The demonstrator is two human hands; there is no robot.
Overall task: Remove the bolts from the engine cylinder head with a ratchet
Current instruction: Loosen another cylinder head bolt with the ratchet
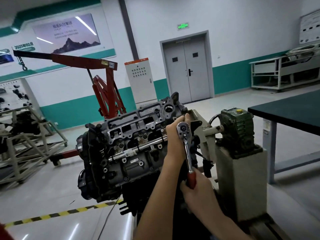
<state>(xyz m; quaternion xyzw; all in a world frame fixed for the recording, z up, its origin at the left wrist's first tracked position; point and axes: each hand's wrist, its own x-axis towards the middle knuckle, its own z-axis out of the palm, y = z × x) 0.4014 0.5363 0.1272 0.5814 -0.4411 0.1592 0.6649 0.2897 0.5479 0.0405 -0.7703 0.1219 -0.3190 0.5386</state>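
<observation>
Seating the socket: get the ratchet (187,153) square on a bolt before pulling, or it'll probably round off.
Right hand (195,191): wrapped round the red handle.
Left hand (174,130): against the right end of the cylinder head (138,122), mid-frame; fingers hidden, can't tell the grip.
Containers: none in view for bolts.

Reaches left arm forward, left hand (174,131) back toward the camera, fingers extended. Holds right hand (196,189) lower and nearer, curled round the red handle of the ratchet (186,144), forearm angled in from bottom right.
</observation>
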